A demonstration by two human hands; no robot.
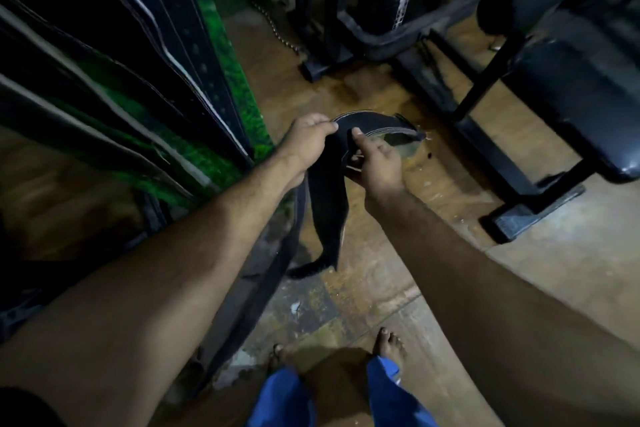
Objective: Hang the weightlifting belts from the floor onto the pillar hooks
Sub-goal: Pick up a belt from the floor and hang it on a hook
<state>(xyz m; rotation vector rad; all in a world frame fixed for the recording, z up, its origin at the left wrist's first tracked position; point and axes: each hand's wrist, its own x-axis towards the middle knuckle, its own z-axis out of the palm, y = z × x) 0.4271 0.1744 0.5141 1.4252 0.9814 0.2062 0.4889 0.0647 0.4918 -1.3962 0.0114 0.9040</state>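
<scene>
A black weightlifting belt (327,204) with pale stitching along its edges is held up in front of me, above the floor. My left hand (308,142) pinches its upper edge at the left. My right hand (375,163) grips the belt just to the right, thumb on top. The belt's wide middle bends over between the hands and one end hangs down toward the floor. A narrower dark strap (277,274) trails down to the lower left. Several black belts (162,45) hang against the green pillar (239,80) at the left. The hooks are hidden.
A black padded bench (575,104) on a metal frame stands at the right. A black machine base (346,45) and a hanging chain (277,28) are at the back. My bare feet (389,343) stand on the worn brown floor below.
</scene>
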